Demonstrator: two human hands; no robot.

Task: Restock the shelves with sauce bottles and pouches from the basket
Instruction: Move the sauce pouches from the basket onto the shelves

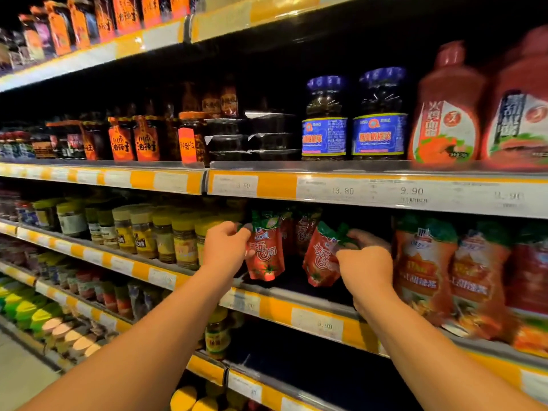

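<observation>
Pouches: two red sauce pouches stand at the front of the middle shelf (296, 295), between the yellow-capped jars (178, 241) and the larger orange pouches (427, 271). My left hand (226, 247) pinches the left pouch (265, 250) by its upper edge; my right hand (366, 265) grasps the right pouch (321, 256), which leans left.

Risks, as I judge them:
- Right pouch tips forward off the shelf if I let go before its base sits flat.
- Right forearm brushes the orange pouches, which already lean, and topples them.
- Left pouch slumps when released, since these packs are soft.

Not visible: the basket, and the pouch bases behind my hands. Label print is blurred. How many pouches stand behind the front pair cannot be counted.
</observation>
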